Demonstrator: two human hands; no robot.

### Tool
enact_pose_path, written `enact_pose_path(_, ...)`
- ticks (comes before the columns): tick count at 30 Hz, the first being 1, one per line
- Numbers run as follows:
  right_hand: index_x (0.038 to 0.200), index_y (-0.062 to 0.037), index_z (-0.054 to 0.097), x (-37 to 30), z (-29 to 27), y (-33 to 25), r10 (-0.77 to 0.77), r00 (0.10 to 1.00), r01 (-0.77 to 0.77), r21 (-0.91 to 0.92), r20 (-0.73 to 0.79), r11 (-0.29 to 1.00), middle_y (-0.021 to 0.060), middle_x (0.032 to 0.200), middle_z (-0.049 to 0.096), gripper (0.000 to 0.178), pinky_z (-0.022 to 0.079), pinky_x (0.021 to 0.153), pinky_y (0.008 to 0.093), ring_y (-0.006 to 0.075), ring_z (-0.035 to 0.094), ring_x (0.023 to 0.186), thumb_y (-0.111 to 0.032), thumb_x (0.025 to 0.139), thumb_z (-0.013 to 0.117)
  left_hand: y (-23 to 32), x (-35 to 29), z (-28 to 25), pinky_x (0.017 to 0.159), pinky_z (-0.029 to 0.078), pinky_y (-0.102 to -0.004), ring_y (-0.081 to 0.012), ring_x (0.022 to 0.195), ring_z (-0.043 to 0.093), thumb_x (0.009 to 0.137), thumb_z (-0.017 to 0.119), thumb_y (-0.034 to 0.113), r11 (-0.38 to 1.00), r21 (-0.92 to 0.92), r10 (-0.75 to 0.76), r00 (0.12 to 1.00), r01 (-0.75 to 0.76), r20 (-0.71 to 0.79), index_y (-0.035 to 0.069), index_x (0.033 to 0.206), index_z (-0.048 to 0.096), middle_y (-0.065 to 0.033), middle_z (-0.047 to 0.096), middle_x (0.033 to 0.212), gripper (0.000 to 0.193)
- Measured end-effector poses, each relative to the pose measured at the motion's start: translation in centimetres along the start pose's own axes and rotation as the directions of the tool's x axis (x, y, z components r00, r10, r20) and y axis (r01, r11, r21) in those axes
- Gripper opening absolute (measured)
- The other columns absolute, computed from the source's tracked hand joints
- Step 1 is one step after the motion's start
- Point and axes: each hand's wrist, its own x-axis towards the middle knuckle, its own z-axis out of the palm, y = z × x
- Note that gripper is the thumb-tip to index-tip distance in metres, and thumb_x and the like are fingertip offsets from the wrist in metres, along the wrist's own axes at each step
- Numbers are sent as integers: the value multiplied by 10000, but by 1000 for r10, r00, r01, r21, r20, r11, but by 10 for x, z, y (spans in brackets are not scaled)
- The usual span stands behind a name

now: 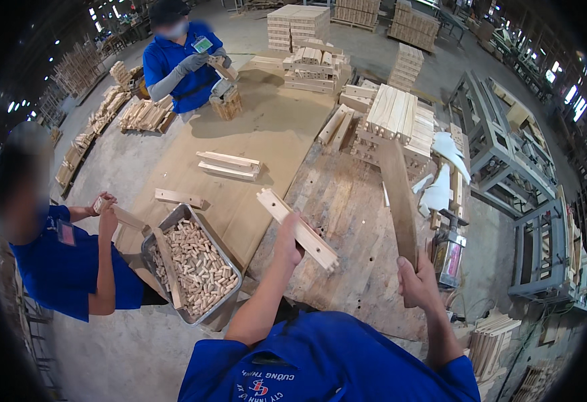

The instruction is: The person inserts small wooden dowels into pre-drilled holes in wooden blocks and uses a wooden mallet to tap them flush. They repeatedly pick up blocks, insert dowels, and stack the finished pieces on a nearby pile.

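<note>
My left hand (pixel 289 240) is closed around a short pale wooden rail (pixel 317 246), held tilted above the workbench (pixel 337 288). Dark round holes show in the rail's face, and small dowel ends stick out at its near end. My right hand (pixel 419 280) grips the lower end of a long, flat, darker wooden bar (pixel 399 194), which points up and away over the bench. The bar and the rail are apart. Beyond the bar's far end stands a stack of pale wooden rails (pixel 394 110), with dowels showing in their ends.
On the left, a metal tray (pixel 240 276) holds many wooden dowels (pixel 206 268), beside a co-worker (pixel 72 268) holding a wooden piece. Another gloved co-worker (pixel 186 74) works at the far side. Loose rails (pixel 230 165) lie on brown cardboard (pixel 267 127). A metal can (pixel 449 258) stands right.
</note>
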Motion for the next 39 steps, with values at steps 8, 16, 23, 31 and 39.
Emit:
enact_pose_path(8, 1134, -42, 586, -23, 33, 105, 335, 942, -334, -88, -4, 938, 81, 727, 642, 285, 532, 552, 394, 223, 656, 565, -311, 1057, 641, 13, -10, 20, 780, 615, -516, -375, 821, 698, 989, 641, 379, 949, -242, -175, 977, 201, 121, 9, 1048, 597, -188, 664, 832, 377)
enact_pose_path(16, 1163, -8, 581, -26, 28, 93, -2, 999, 19, -470, 37, 882, 284, 835, 700, 408, 532, 728, 574, 520, 697, 834, -366, 995, 685, -31, -26, 36, 875, 643, -496, -394, 974, 706, 1049, 504, 325, 767, -578, -398, 913, 279, -87, -23, 1179, 615, -226, 696, 1071, 388)
enact_pose_path(23, 1136, -5, 582, -24, 9, 1, -268, 955, 295, -517, 129, 804, 265, 758, 666, 329, 532, 641, 514, 495, 686, 732, -233, 957, 738, -63, -18, 13, 844, 654, -511, -382, 1012, 728, 1069, 444, 247, 757, -581, -480, 858, 300, -182, 13, 1233, 649, -192, 710, 1135, 351)
enact_pose_path(31, 1123, 6, 571, -26, -3, -20, -590, 791, 612, -234, 163, 755, 227, 814, 692, 343, 567, 658, 507, 469, 673, 696, -241, 948, 732, -67, -6, 9, 889, 632, -537, -356, 1031, 722, 1070, 456, 274, 710, -655, -479, 859, 259, -180, 67, 1188, 680, -132, 718, 1155, 326)
enact_pose_path(39, 1105, -15, 534, -28, 2, -64, -228, 933, 350, -553, 279, 756, 249, 799, 709, 419, 559, 668, 562, 477, 712, 721, -382, 991, 701, -73, -5, -5, 1019, 579, -560, -353, 1168, 706, 1057, 395, 245, 738, -637, -396, 907, 222, -143, 51, 1306, 635, -153, 705, 1269, 397)
